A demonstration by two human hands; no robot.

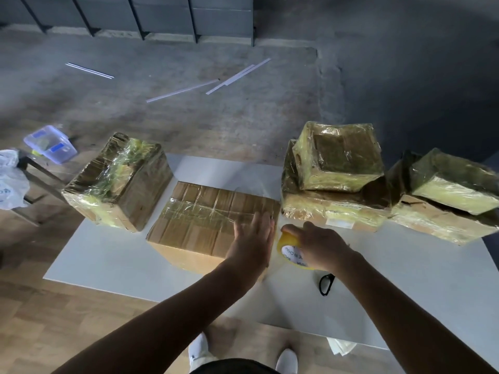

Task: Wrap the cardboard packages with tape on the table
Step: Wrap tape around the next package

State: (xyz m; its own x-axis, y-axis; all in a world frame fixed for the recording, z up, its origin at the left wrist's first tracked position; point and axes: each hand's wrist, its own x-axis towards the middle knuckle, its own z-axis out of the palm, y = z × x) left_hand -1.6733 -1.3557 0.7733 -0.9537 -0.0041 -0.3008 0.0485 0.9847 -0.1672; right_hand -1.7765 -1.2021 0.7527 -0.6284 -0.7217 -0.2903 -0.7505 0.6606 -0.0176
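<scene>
Presses left hand point(252, 238) flat, fingers straight, on near right top of centre cardboard package point(199, 220) on white table point(108, 255). Grips yellow tape roll point(287, 244) in right hand point(321, 244), just right of that package. Taped closed, contents hidden.

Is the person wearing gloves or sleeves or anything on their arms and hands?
No gloves: the left hand and right hand are bare. The left arm and right arm are bare too, right down to the picture's edge, so no sleeves show. I see no watch, bracelet or rings, though the light is dim.
</scene>
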